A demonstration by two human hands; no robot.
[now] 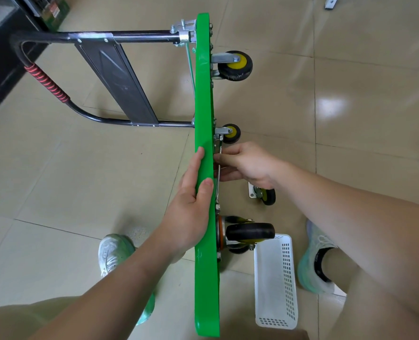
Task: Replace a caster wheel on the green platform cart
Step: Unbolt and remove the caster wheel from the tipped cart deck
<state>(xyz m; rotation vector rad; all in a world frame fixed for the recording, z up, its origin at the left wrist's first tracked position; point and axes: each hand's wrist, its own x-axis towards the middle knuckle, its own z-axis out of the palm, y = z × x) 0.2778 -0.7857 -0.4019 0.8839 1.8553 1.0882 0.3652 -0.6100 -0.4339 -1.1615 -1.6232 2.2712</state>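
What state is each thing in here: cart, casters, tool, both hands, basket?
green platform cart: stood on its side edge, handle unfolded.
mounted casters: three visible, fixed to the underside.
loose caster: detached, lying on the floor.
wrench: held against the cart's underside.
left hand: grips the cart's edge.
right hand: holds the wrench.
white basket: sitting on the floor.

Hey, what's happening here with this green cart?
A person has the green cart tipped on its side on the floor. Their left hand holds the deck's edge steady, while the right hand grips a wrench against the underside by a mounted caster. A loose caster lies on the floor nearby.
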